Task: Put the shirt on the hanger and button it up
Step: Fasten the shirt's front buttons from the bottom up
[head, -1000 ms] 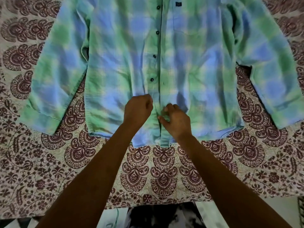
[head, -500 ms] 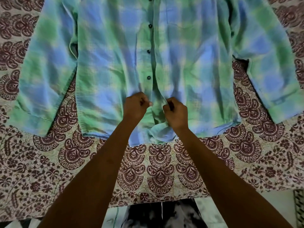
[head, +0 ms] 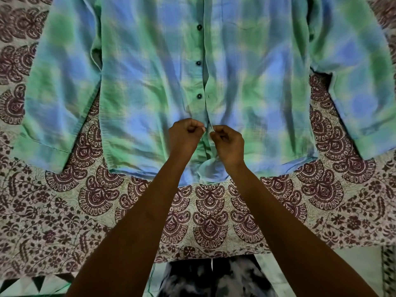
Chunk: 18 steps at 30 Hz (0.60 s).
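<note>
Head view shows me the green-and-blue plaid cotton shirt (head: 150, 82) flat on the maroon-printed bedspread (head: 214, 211), both hands, left (head: 184, 136) and right (head: 229, 144), pinching its placket edges below the lowest visible dark button (head: 199, 96), so I judge buttoning underway, next pushing a button through.

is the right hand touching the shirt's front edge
Touching. The head view shows the right hand pinching the shirt placket edge between thumb and fingertips, no gap visible.

A green-and-blue checked cotton shirt (head: 150, 82) lies flat on a maroon-patterned bedspread (head: 210, 221); left hand (head: 185, 137) and right hand (head: 229, 144) pinch its lower front edges together.
</note>
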### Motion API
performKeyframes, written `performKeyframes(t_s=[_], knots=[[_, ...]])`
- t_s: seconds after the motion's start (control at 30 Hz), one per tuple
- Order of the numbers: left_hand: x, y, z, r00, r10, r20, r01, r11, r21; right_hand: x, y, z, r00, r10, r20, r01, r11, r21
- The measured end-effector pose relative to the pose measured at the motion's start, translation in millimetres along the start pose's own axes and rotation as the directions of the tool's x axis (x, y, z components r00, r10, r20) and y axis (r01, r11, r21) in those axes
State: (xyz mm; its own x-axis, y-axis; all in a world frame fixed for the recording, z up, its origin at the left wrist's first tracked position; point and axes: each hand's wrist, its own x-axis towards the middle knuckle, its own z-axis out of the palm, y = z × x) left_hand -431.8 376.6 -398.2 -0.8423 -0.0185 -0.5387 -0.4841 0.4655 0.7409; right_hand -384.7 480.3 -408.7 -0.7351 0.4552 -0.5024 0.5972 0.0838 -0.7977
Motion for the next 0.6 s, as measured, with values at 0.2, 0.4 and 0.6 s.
performKeyframes(t_s=[0.2,0.4,0.6], knots=[[-2,6,1,0.999,-0.016,0.037,0.017,0.999,-0.032,0,-2,-1,0.975,0.221,0.040,-0.224,0.945,0.237],[-3,11,2,0.999,0.002,0.052,-0.002,1.000,-0.009,-1,-5,-5,0.963,0.225,0.150,-0.261,0.920,0.293],[-1,8,2,1.000,0.018,0.022,-0.019,0.999,0.027,4,1,-2,0.971,0.205,0.124,-0.236,0.908,0.346]])
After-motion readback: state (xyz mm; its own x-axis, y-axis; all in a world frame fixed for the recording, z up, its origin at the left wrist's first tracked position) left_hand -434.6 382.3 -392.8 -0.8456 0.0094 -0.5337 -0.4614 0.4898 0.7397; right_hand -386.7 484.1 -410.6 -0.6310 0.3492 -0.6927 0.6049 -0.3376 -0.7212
